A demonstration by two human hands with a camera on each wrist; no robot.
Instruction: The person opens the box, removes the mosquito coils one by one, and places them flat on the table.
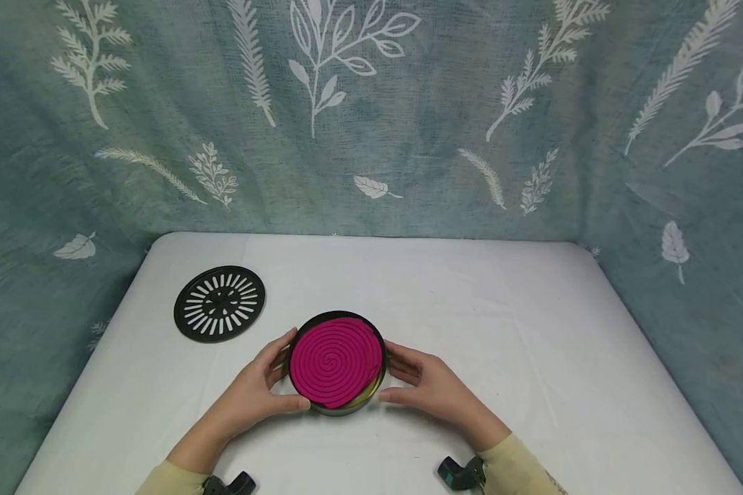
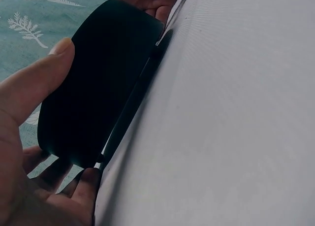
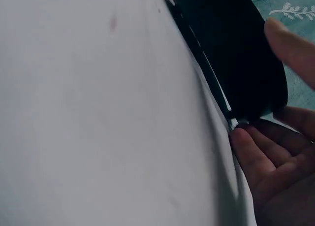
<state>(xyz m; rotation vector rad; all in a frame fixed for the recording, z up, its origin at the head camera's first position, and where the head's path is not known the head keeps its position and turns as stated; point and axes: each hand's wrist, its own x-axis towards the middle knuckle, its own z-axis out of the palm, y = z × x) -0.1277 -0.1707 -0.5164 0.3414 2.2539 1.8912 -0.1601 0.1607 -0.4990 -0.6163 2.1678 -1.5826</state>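
Observation:
A round black mosquito coil holder [image 1: 337,412] stands on the white table before me, its lid off. Inside lies a deep pink spiral mosquito coil [image 1: 333,361], with a strip of yellowish metal showing at its lower right. My left hand [image 1: 256,388] holds the holder's left side, thumb at the front and fingers behind. On the opposite side my right hand [image 1: 430,385] holds it likewise, thumb near the front edge. Both wrist views show the holder's dark side wall [image 2: 98,83] between thumb and fingers, with a narrow gap beneath its base.
The black slotted lid [image 1: 219,304] lies flat on the table at the back left. White cloth covers the table [image 1: 501,309]. A green curtain with white leaf prints [image 1: 408,137] hangs behind and along both sides.

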